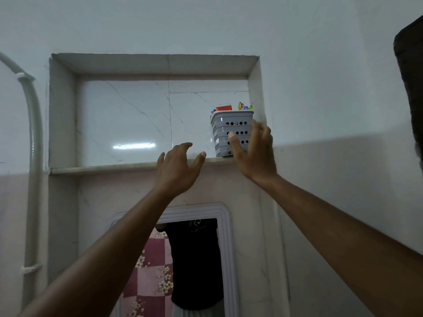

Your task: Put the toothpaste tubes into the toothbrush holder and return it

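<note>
Grey plastic toothbrush holder [231, 133] — perforated, ribbed, upright, long axis vertical — stands at the right end of the marble shelf [103, 168], close against the niche's right wall.

Contents: a red-capped tube end [223, 108] and a cluster of coloured tops [245, 106] show above the rim; whether these are toothpaste tubes or brushes cannot be told, and what lies deeper in the holder is hidden.

Right hand [254, 154]: nearer of the two. Fingers spread — thumb laid on the holder's front face, the rest curling round its right side at 3 o'clock. Touching, though a firm clasp cannot be confirmed.

Left hand [177, 170]: at 8 o'clock from the holder, near but apart. Fingers loosely spread, fingertips at the shelf lip, gripping nothing.

Judgement: the holder lies at 11 o'clock from the right palm, so any lift or release falls to that hand; tight clearance to the right wall is the hazard.

Below: white-framed mirror [225, 248], at 6 o'clock from the shelf.
</note>
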